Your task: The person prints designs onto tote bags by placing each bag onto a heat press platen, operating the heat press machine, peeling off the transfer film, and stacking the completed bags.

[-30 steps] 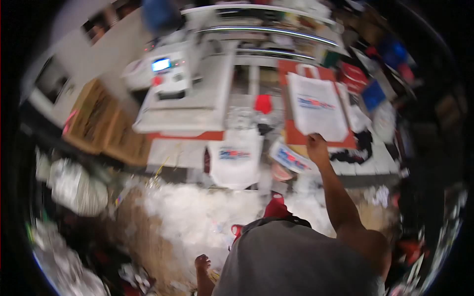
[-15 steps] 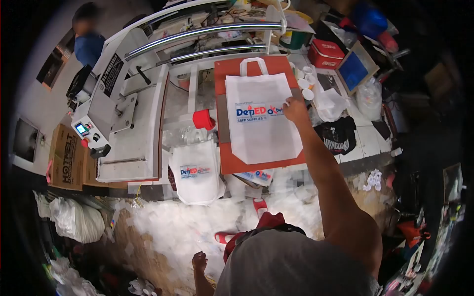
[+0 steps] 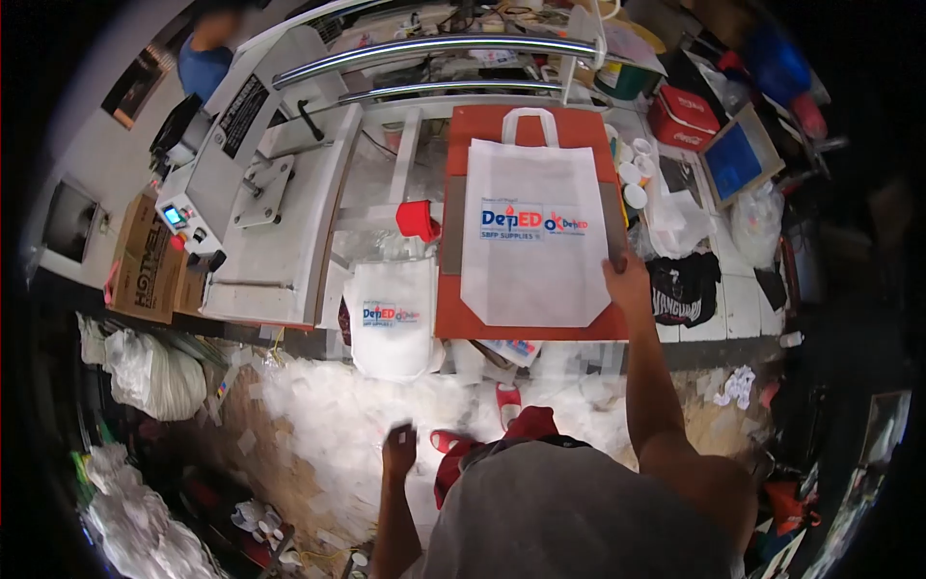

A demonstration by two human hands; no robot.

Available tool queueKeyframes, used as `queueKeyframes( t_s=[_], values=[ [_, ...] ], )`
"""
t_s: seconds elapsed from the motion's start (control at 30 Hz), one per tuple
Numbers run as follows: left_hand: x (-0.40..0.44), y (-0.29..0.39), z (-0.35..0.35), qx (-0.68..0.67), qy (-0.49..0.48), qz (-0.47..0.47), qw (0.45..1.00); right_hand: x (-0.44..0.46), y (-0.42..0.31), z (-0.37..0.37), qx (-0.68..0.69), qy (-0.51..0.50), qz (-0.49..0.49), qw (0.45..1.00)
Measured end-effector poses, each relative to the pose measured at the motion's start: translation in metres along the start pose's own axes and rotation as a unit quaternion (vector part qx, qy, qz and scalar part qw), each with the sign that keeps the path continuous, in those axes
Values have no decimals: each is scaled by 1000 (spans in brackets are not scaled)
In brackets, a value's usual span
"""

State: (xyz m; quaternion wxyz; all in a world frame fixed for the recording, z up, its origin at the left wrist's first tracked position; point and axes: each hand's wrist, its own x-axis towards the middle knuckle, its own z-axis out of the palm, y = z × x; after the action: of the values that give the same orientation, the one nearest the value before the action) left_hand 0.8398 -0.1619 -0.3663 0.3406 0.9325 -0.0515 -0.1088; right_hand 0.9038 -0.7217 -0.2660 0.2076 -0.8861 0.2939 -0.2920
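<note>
A white tote bag (image 3: 533,275) with a blue and red DepED print lies flat on the red-brown heat press platen (image 3: 449,314), its handle toward the far edge. A faint film-like rectangle surrounds the print. My right hand (image 3: 629,280) is at the bag's lower right side, fingers closed on the edge. Low over the floor, away from the bench, hangs my left hand (image 3: 399,450). Its fingers are curled, slightly blurred, with a small pale spot among them that I cannot identify. Printed white bags (image 3: 394,333) lie just left of the platen.
The heat press head (image 3: 222,159) stands left, under chrome rails (image 3: 434,50). A red container (image 3: 417,221) sits beside the platen. At right are white cups (image 3: 634,183), a red cooler (image 3: 682,118), a blue screen frame (image 3: 741,159) and a black printed cloth (image 3: 683,289). Another person (image 3: 204,58) is at far left.
My right hand has moved from beside the print down to the bag's lower right edge. My left hand has risen slightly. The camera view has shifted, moving the bench rightward in the picture.
</note>
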Motion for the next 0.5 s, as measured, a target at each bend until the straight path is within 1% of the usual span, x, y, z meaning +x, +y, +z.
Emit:
queueKeyframes(
  t_s=[0.03, 0.07, 0.1, 0.13, 0.17, 0.2, 0.23, 0.27, 0.3, 0.33, 0.37, 0.4, 0.43, 0.47, 0.5],
  values=[
    [39, 39, -5, -28, -5, 18, 999, -3, 0, -4, 20, -31, 35, 999],
    [73, 96, -15, -86, 11, 36, 996, -6, -1, -6, 41, -63, 67, 995],
    [106, 130, -14, -109, 25, 97, 989, -7, -4, -5, 28, -65, 91, 993],
    [138, 164, -10, -159, 27, 116, 980, -8, -8, -9, 42, -67, 79, 994],
    [168, 193, -2, -242, 4, 133, 961, -8, -18, -11, 60, -67, 60, 994],
    [192, 214, 4, -292, -29, 136, 946, -8, -9, -5, 19, -48, 31, 998],
    [234, 211, 26, -131, -37, 154, 979, -9, -6, -1, 64, -46, 47, 996],
    [244, 228, 35, -166, -9, 121, 979, -11, 9, 13, 75, -2, 22, 997],
    [270, 223, 59, -149, -22, 97, 984, -10, -6, -1, 117, -67, 77, 988],
    [289, 212, 85, -134, 9, 93, 987, -10, 25, 23, 122, -59, 72, 988],
    [282, 225, 80, -114, 15, 51, 992, -10, 26, 24, 88, -51, 67, 993],
    [288, 219, 88, -62, 40, 77, 994, -11, 21, 20, 125, -68, 99, 985],
    [277, 226, 77, -135, 27, 44, 989, -13, 8, 9, 131, -91, 127, 979],
    [256, 233, 61, -209, 13, 10, 978, -18, 28, 21, 174, -95, 125, 972],
    [240, 230, 50, -218, 10, 38, 975, -21, 50, 39, 215, -106, 119, 963]
  ],
)
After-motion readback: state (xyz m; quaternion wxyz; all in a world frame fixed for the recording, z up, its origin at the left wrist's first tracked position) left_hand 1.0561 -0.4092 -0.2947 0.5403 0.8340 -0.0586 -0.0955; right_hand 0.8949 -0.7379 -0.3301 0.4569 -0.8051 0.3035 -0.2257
